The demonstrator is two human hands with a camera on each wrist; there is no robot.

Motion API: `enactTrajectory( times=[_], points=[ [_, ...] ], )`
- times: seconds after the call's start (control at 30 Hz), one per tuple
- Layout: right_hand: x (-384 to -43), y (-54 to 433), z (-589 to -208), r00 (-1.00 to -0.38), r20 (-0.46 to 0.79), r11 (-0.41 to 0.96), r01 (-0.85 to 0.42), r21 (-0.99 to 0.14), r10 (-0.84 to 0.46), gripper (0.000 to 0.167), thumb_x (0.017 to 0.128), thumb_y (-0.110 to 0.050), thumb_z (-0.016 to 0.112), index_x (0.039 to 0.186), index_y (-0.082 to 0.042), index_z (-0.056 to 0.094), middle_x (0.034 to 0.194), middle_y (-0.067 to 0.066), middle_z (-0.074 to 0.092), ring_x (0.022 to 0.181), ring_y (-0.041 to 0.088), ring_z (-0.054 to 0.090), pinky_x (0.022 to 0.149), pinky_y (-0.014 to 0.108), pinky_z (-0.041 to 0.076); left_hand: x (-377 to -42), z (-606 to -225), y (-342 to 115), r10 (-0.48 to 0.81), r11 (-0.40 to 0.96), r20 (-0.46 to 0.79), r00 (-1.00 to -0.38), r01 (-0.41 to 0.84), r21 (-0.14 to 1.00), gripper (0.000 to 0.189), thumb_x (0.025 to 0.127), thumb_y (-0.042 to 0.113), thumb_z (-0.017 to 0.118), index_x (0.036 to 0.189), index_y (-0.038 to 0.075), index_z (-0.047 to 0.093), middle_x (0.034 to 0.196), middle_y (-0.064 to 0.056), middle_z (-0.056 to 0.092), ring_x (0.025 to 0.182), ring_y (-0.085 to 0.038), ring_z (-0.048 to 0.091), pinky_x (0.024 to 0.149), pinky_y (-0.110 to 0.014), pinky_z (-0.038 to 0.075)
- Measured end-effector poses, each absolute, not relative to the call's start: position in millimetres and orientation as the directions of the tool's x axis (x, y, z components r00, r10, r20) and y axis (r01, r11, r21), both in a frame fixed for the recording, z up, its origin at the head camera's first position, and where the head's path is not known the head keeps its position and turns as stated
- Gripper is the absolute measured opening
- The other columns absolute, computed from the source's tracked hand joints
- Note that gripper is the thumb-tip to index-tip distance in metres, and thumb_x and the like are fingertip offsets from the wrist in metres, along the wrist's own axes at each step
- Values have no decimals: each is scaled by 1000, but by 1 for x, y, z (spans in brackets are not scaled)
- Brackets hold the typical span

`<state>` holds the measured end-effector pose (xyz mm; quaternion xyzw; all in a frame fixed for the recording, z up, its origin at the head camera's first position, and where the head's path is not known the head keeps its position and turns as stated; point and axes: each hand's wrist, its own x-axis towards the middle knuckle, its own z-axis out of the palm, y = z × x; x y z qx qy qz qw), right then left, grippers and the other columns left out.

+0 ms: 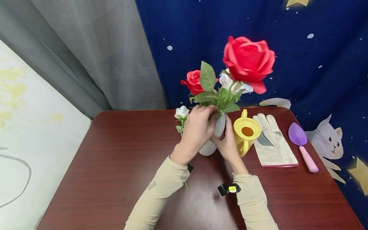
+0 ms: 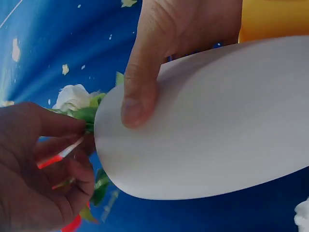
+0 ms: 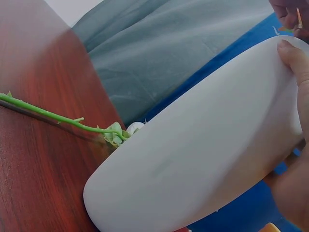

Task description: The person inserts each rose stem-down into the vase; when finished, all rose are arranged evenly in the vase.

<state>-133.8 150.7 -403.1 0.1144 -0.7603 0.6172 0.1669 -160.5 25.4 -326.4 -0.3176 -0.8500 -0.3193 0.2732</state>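
Note:
A white vase (image 1: 207,149) stands on the table, holding red roses (image 1: 248,60) and white roses (image 1: 242,87) with green leaves. My right hand (image 1: 229,145) grips the vase near its upper part, thumb along the side in the left wrist view. At the mouth, my left hand (image 2: 41,169) pinches the stems just below the leaves; which stem exactly is hidden by the fingers. A single white rose (image 1: 182,112) lies on the table left of the vase, partly behind my left forearm, its green stem (image 3: 53,115) clear in the right wrist view.
Right of the vase stands a yellow watering can (image 1: 247,127), close to my right hand. Beyond it lie pale work gloves (image 1: 274,148) and a purple trowel with a pink handle (image 1: 309,159). A blue curtain (image 1: 189,38) and a grey curtain (image 1: 115,57) hang behind the table (image 1: 115,166).

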Motion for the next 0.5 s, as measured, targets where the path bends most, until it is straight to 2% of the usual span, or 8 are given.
enactTrajectory(
  times=[0.07, 0.2, 0.3, 0.4, 0.5],
  points=[
    [-134, 150, -403, -911, 412, 221, -396, -891, 28, 83, 80, 7, 65, 145, 5, 13, 146, 22, 22, 131, 28, 27, 106, 41, 25, -159, -324, 29, 383, 662, 611, -693, 667, 341, 10, 88, 10, 61, 92, 9, 70, 85, -2, 67, 80, -21, 62, 66, -33, 52],
    [-133, 149, -403, -910, 413, 214, -397, -893, 37, 82, 80, 8, 65, 144, 6, 14, 146, 22, 22, 131, 27, 26, 105, 32, 25, -155, -318, 36, 376, 769, 486, -789, 558, 311, 18, 92, 16, 56, 78, 11, 67, 77, 0, 61, 73, -23, 63, 51, -38, 52],
    [-133, 150, -404, -910, 412, 214, -394, -894, 45, 81, 80, 8, 65, 144, 6, 16, 144, 23, 24, 128, 28, 30, 104, 33, 27, -150, -315, 37, 372, 808, 450, -811, 522, 272, 23, 93, 16, 54, 73, 11, 64, 75, -1, 58, 73, -22, 60, 50, -39, 52],
    [-133, 151, -404, -911, 410, 221, -391, -894, 48, 81, 79, 8, 65, 143, 6, 17, 142, 24, 27, 125, 28, 33, 102, 40, 29, -136, -313, 29, 384, 831, 441, -811, 512, 219, 19, 93, 16, 54, 81, 10, 68, 86, -2, 61, 78, -21, 56, 51, -38, 53],
    [-135, 151, -404, -916, 397, 211, -377, -902, 58, 80, 78, 6, 67, 143, 4, 20, 139, 22, 32, 122, 25, 36, 100, 40, 31, -113, -311, 13, 393, 837, 417, -819, 507, 206, 18, 92, 21, 57, 96, 8, 69, 110, -9, 61, 88, -23, 54, 54, -38, 54]
  ],
)
